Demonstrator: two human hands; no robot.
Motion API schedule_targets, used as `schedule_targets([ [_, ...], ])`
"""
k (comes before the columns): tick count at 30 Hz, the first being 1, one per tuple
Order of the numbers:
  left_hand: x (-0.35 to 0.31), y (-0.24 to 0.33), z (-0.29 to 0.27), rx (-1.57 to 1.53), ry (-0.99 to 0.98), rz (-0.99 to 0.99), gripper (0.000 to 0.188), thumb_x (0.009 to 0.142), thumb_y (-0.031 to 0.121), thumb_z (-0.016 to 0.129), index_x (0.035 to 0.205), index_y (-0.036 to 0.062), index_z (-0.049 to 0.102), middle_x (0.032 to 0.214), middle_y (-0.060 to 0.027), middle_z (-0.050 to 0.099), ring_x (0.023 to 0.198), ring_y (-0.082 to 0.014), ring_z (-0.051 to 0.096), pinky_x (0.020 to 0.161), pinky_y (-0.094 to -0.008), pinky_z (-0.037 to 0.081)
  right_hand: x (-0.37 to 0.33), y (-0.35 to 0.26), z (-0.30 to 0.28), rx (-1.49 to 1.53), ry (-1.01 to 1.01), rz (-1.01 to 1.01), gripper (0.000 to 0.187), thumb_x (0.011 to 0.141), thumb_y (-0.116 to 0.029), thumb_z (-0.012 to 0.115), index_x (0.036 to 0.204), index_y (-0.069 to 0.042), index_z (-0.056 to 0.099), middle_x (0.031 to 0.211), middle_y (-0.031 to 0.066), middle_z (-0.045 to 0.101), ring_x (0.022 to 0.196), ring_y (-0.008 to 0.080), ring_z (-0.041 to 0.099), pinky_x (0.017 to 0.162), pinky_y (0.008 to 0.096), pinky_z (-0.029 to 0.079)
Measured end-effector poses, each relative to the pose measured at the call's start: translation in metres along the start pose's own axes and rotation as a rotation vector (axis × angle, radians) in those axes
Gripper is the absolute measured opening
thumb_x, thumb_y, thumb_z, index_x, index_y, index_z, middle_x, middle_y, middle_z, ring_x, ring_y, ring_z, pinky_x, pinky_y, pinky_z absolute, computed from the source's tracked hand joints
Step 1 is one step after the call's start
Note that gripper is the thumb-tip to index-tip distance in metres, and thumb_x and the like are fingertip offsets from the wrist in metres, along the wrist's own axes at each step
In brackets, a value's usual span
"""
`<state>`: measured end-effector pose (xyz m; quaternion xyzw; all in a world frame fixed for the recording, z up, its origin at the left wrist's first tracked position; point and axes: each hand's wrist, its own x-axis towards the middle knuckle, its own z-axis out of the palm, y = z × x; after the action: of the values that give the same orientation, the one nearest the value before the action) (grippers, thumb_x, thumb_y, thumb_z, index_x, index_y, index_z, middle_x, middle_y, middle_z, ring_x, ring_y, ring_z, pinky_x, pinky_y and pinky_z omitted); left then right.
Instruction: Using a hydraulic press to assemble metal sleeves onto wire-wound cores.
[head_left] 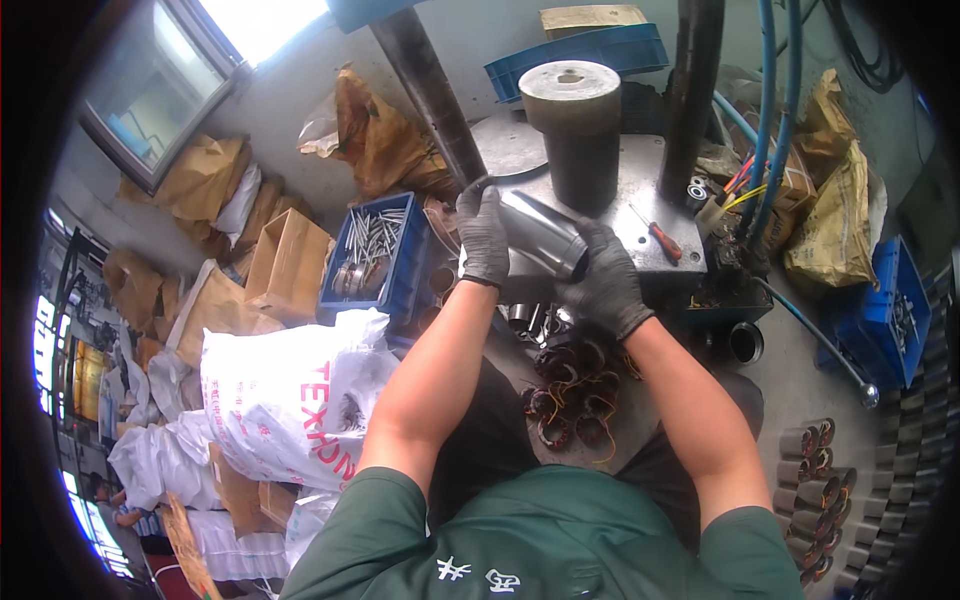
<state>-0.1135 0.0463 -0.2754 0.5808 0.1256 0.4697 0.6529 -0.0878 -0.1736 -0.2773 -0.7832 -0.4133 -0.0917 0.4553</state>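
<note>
Between my two gloved hands I hold a shiny metal cylinder [540, 232], tilted, its right end lower and nearer to me. My left hand [483, 235], in a dark grey glove, grips its left end. At the other end my right hand [606, 278] is closed round the rim, its fingertips partly hidden. Just behind the cylinder rises a thick steel post with a round, pale top [570, 95], standing on a metal press bed [640, 180]. A screwdriver with a red and black handle [664, 243] lies on the bed to the right of my hands.
Two dark columns [432, 95] flank the bed. A blue bin [376, 250] of metal rods stands at the left, beside a white sack [290, 390]. Wound copper motor parts [570, 395] lie below my hands. Blue hoses [775, 130] and a lever with a ball end [868, 394] are at the right.
</note>
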Motion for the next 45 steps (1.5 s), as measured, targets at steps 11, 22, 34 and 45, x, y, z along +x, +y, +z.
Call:
schedule_targets([
  [11, 0.007, -0.005, -0.019, 0.440, 0.055, 0.021, 0.044, 0.098, 0.009, 0.072, 0.139, 0.0030, 0.058, 0.116, -0.0068, 0.063, 0.099, -0.0157, 0.064, 0.094, -0.0311, 0.054, 0.024, 0.030, 0.006, -0.043, -0.073, 0.079, 0.090, 0.070, -0.022, 0.086, 0.148, 0.002, 0.049, 0.131, 0.0279, 0.058, 0.125, 0.0436, 0.060, 0.108, 0.0459, 0.053],
  [22, 0.012, 0.012, 0.022, 0.884, -0.103, -0.021, 0.042, 0.107, 0.036, 0.056, 0.130, 0.0039, 0.069, 0.118, -0.0264, 0.074, 0.114, -0.0394, 0.071, 0.100, -0.0448, 0.053, 0.032, 0.018, 0.009, -0.133, -0.095, 0.152, 0.100, 0.065, -0.045, 0.093, 0.143, 0.003, 0.052, 0.121, 0.0281, 0.065, 0.113, 0.0418, 0.068, 0.097, 0.0478, 0.057],
  [34, 0.038, 0.017, 0.057, 1.324, -0.218, 0.036, 0.042, 0.107, 0.033, 0.051, 0.116, -0.0012, 0.073, 0.116, -0.0283, 0.072, 0.113, -0.0445, 0.068, 0.102, -0.0507, 0.051, 0.016, 0.010, -0.012, -0.129, -0.091, 0.280, 0.103, 0.065, -0.055, 0.091, 0.145, -0.002, 0.055, 0.114, 0.0264, 0.068, 0.109, 0.0393, 0.071, 0.095, 0.0470, 0.058],
  [45, 0.028, 0.009, 0.101, 1.336, -0.385, -0.088, 0.034, 0.102, 0.023, 0.054, 0.118, 0.0005, 0.074, 0.117, -0.0278, 0.073, 0.114, -0.0437, 0.069, 0.103, -0.0492, 0.053, -0.019, 0.022, -0.019, 0.051, -0.025, 0.447, 0.106, 0.064, -0.054, 0.093, 0.144, 0.005, 0.056, 0.124, 0.0257, 0.069, 0.115, 0.0383, 0.070, 0.101, 0.0443, 0.056],
])
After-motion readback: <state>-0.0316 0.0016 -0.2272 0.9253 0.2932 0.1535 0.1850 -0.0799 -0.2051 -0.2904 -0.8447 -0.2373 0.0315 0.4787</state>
